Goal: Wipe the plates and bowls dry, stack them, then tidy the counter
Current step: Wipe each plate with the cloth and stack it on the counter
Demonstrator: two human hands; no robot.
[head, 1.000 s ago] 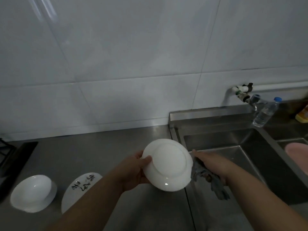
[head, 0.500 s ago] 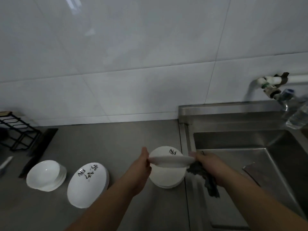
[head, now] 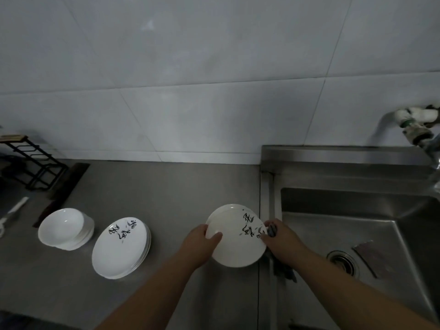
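A white plate (head: 235,244) with black brush lettering faces up near the counter's right end, beside the sink. My left hand (head: 202,244) grips its left rim, thumb on top. My right hand (head: 282,241) touches its right rim while holding a dark cloth (head: 283,270) that hangs below the wrist. Whether another plate lies under it I cannot tell. To the left stands a stack of matching plates (head: 121,247), and further left a stack of white bowls (head: 65,228).
The steel counter (head: 166,191) runs left from the steel sink (head: 357,225), which has a drain and a rag inside. A tap (head: 419,129) juts from the tiled wall at right. A black wire rack (head: 33,163) and a dark board stand at far left.
The plate was held bottom-up over the counter edge, then turned level, and now faces up, lower, by the sink. The view has swung left and down, bringing the stacks into fuller view.
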